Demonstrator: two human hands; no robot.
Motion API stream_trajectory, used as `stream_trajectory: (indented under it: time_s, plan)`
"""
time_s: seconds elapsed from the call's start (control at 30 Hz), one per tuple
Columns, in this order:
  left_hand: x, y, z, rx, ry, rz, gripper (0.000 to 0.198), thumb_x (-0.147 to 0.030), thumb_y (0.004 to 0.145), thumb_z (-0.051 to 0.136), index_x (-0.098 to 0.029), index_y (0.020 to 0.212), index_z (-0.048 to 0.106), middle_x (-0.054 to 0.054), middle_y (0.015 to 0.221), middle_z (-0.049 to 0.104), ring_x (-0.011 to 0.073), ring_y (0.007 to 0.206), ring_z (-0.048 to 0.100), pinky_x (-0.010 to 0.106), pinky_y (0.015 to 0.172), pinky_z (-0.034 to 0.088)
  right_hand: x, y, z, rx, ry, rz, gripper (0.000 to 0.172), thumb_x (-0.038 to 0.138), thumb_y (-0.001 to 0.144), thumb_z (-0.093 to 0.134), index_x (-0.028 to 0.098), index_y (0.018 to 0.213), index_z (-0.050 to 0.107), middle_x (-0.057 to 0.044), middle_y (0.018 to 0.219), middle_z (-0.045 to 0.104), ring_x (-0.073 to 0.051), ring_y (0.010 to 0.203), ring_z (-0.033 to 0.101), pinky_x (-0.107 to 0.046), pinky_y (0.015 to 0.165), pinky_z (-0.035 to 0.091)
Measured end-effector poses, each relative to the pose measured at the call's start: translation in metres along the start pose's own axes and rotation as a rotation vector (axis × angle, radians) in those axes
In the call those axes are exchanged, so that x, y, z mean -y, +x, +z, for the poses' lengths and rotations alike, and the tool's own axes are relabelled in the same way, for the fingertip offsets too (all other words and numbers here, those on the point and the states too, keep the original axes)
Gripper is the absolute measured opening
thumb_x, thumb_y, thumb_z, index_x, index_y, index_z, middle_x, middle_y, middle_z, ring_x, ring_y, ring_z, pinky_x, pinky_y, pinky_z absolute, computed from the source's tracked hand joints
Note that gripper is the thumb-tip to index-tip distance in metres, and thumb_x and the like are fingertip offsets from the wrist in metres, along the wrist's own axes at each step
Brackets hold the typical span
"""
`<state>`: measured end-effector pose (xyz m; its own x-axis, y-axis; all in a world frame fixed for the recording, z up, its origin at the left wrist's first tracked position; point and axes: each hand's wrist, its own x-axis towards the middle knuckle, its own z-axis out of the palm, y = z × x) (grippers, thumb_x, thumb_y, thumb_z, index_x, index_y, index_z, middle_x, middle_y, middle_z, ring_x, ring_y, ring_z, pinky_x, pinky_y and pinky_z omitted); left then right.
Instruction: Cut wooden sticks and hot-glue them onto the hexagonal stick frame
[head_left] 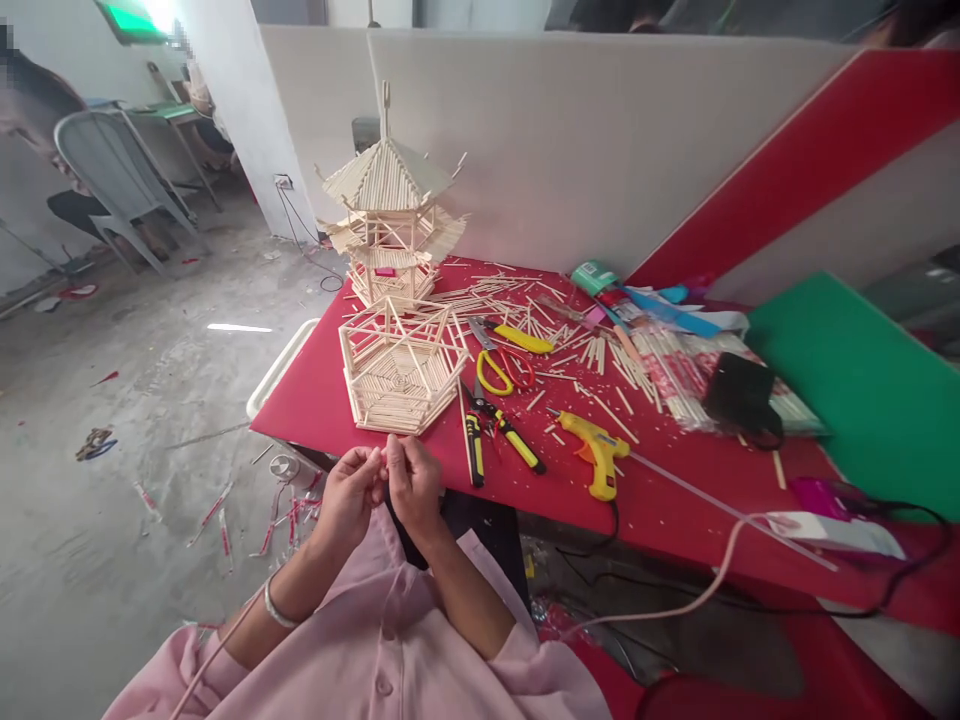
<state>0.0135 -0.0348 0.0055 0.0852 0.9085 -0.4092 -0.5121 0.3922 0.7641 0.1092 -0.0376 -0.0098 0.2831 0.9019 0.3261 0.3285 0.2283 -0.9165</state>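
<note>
My left hand [351, 492] and my right hand [414, 486] meet at the table's front edge. Thumbs and fingers of both are pinched together around something small and reddish, mostly hidden by the fingertips. Just beyond them lies a hexagonal frame of wooden sticks [403, 382] with a woven-looking stick floor. Behind it rises a stick pagoda [386, 185] with two roof tiers. To the right of my hands are yellow-and-black pliers [501, 425], scissors [504, 370] with red and yellow handles, a yellow-handled cutter [523, 338] and a yellow glue gun [596, 452].
Loose sticks [517, 300] litter the red table [307, 405]. Bagged sticks [679, 375], a black box-like object [741, 390] and a green board [862, 390] occupy the right side. A white power strip [840, 534] has cords trailing off the edge. Wrappers [225, 530] lie on the floor.
</note>
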Motion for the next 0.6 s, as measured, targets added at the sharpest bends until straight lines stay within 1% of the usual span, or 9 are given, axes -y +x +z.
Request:
stream_trajectory:
  time_s: [0.07, 0.13, 0.23, 0.3, 0.4, 0.47, 0.5, 0.6]
  plan:
    - [0.002, -0.005, 0.005, 0.032, 0.025, -0.018, 0.04, -0.04, 0.063, 0.084, -0.015, 0.066, 0.053, -0.006, 0.049, 0.052, 0.0028, 0.036, 0.04, 0.015, 0.037, 0.027, 0.01, -0.005, -0.013, 0.006, -0.016, -0.031, 0.038, 0.036, 0.098, 0.044, 0.02, 0.064, 0.052, 0.002, 0.059, 0.054, -0.01, 0.056, 0.051, -0.022, 0.057, 0.04]
    - [0.003, -0.009, 0.012, 0.066, 0.042, -0.033, 0.038, -0.04, 0.066, 0.081, -0.015, 0.065, 0.053, -0.005, 0.05, 0.052, 0.0036, 0.037, 0.041, 0.016, 0.038, 0.028, 0.021, -0.007, -0.031, 0.001, -0.065, -0.078, 0.035, 0.034, 0.098, 0.045, 0.019, 0.067, 0.056, 0.002, 0.06, 0.056, -0.01, 0.057, 0.052, -0.022, 0.06, 0.041]
    - [0.007, -0.011, 0.025, 0.093, 0.077, -0.032, 0.039, -0.044, 0.074, 0.074, -0.016, 0.06, 0.052, -0.002, 0.051, 0.055, 0.0057, 0.039, 0.044, 0.019, 0.039, 0.03, 0.034, -0.004, -0.061, -0.025, -0.197, -0.129, 0.029, 0.034, 0.097, 0.048, 0.019, 0.079, 0.064, 0.0, 0.066, 0.06, -0.011, 0.059, 0.054, -0.022, 0.061, 0.042]
    - [0.009, -0.011, 0.035, 0.086, 0.104, -0.021, 0.043, -0.046, 0.077, 0.07, -0.016, 0.055, 0.048, -0.001, 0.05, 0.055, 0.0065, 0.039, 0.045, 0.02, 0.039, 0.03, 0.036, -0.001, -0.083, -0.038, -0.315, -0.134, 0.025, 0.033, 0.096, 0.05, 0.019, 0.087, 0.067, -0.002, 0.071, 0.065, -0.011, 0.062, 0.057, -0.022, 0.064, 0.044]
    - [0.012, -0.007, 0.047, 0.092, 0.115, -0.022, 0.045, -0.044, 0.076, 0.072, -0.016, 0.052, 0.046, -0.001, 0.05, 0.054, 0.0057, 0.037, 0.042, 0.021, 0.039, 0.026, 0.028, 0.002, -0.118, -0.018, -0.494, -0.12, 0.023, 0.032, 0.097, 0.05, 0.02, 0.094, 0.069, -0.003, 0.082, 0.07, -0.013, 0.073, 0.063, -0.023, 0.071, 0.045]
    - [0.014, -0.004, 0.053, 0.108, 0.127, -0.029, 0.041, -0.043, 0.074, 0.074, -0.015, 0.055, 0.05, -0.001, 0.052, 0.055, 0.0051, 0.038, 0.042, 0.02, 0.039, 0.025, 0.018, 0.004, -0.141, -0.04, -0.655, -0.076, 0.023, 0.032, 0.096, 0.05, 0.022, 0.094, 0.071, -0.004, 0.088, 0.071, -0.015, 0.08, 0.064, -0.025, 0.071, 0.044]
    - [0.014, -0.003, 0.054, 0.115, 0.135, -0.031, 0.04, -0.043, 0.074, 0.074, -0.015, 0.056, 0.052, -0.001, 0.053, 0.055, 0.005, 0.038, 0.042, 0.02, 0.039, 0.025, 0.012, 0.006, -0.153, -0.077, -0.764, -0.027, 0.022, 0.032, 0.096, 0.051, 0.023, 0.094, 0.071, -0.004, 0.089, 0.071, -0.016, 0.08, 0.064, -0.026, 0.069, 0.043]
    - [0.016, 0.002, 0.054, 0.123, 0.141, -0.031, 0.036, -0.042, 0.074, 0.075, -0.015, 0.06, 0.056, -0.001, 0.053, 0.054, 0.0051, 0.04, 0.043, 0.019, 0.04, 0.026, -0.004, 0.019, -0.181, -0.204, -1.089, 0.183, 0.018, 0.029, 0.091, 0.057, 0.022, 0.091, 0.074, -0.007, 0.09, 0.07, -0.02, 0.077, 0.062, -0.029, 0.058, 0.037]
